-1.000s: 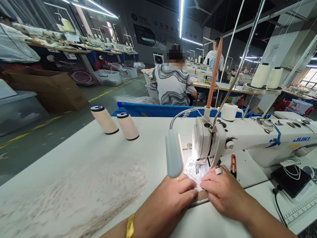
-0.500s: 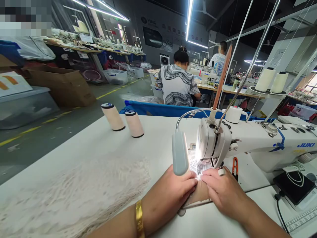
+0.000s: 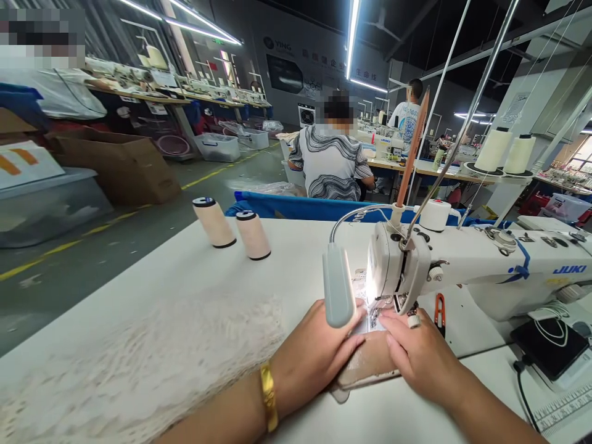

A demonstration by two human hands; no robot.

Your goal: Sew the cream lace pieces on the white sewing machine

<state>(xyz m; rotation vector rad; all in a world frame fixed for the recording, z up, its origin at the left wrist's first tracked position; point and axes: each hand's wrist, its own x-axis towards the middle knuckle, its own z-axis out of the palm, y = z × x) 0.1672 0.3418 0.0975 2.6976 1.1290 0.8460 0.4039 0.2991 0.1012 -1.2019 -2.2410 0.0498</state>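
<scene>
A white JUKI sewing machine point(image 3: 462, 250) stands in front of me, its lamp point(image 3: 338, 287) lighting the needle area. White lace fabric point(image 3: 359, 283) lies beneath the presser foot. My left hand point(image 3: 319, 345) rests left of the foot with its fingers stretched out, the fingertips partly hidden behind the lamp. On the other side, my right hand point(image 3: 419, 354) lies with extended fingers close to the foot, thumb apart. Between the hands is a brownish plate point(image 3: 370, 357) at the machine bed. A heap of cream lace point(image 3: 152, 364) spreads across the table to the left.
Two pale thread cones point(image 3: 214, 223) stand at the table's back left. Red-handled thread snips point(image 3: 439, 313) lie right of my right hand. A black device point(image 3: 548, 348) and a ruler strip point(image 3: 559, 410) are at the right. A co-worker point(image 3: 330, 157) sits ahead.
My left hand has shifted slightly up and left of the foot, its thumb further from the fingers. The gap between my hands has widened, showing more of the brownish plate.
</scene>
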